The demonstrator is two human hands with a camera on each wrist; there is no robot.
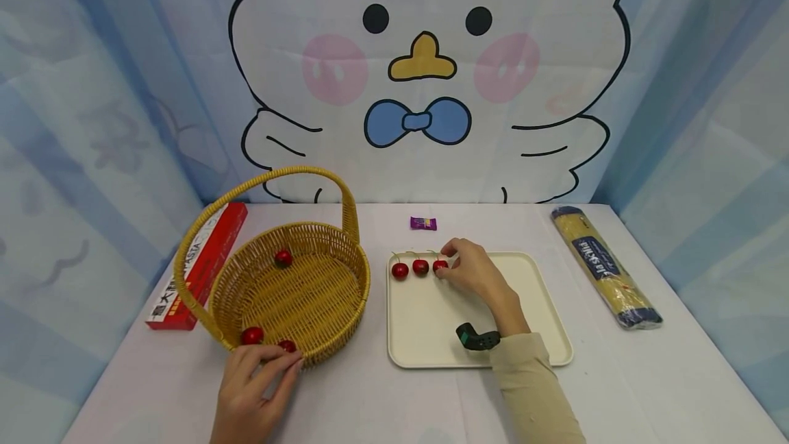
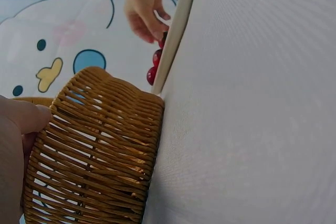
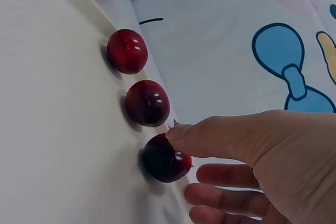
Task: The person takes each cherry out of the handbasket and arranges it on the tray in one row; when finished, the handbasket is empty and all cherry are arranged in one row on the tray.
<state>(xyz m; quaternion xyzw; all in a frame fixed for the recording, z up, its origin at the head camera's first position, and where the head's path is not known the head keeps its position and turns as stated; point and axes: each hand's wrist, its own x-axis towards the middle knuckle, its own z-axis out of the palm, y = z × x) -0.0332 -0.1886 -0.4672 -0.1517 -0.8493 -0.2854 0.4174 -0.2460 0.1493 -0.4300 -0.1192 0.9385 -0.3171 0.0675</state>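
Observation:
Three dark red cherries stand in a row along the far left of a cream tray (image 1: 456, 321): a left cherry (image 1: 400, 270), a middle cherry (image 1: 420, 267) and a right cherry (image 1: 440, 265). My right hand (image 1: 473, 270) pinches the right cherry, which rests on the tray. In the right wrist view the thumb (image 3: 210, 137) lies against that cherry (image 3: 167, 158). My left hand (image 1: 253, 389) grips the near rim of a yellow-brown woven basket (image 1: 320, 279). Inside the basket are a far cherry (image 1: 283, 258), a near cherry (image 1: 251, 336) and another cherry (image 1: 287, 345) beside the left fingertips.
The basket's tall handle (image 1: 296, 170) arches over its left side. A red pasta box (image 1: 216, 252) lies behind the basket. At the back is a small purple wrapped sweet (image 1: 423, 223). A pack of spaghetti (image 1: 600, 262) lies on the right of the white table.

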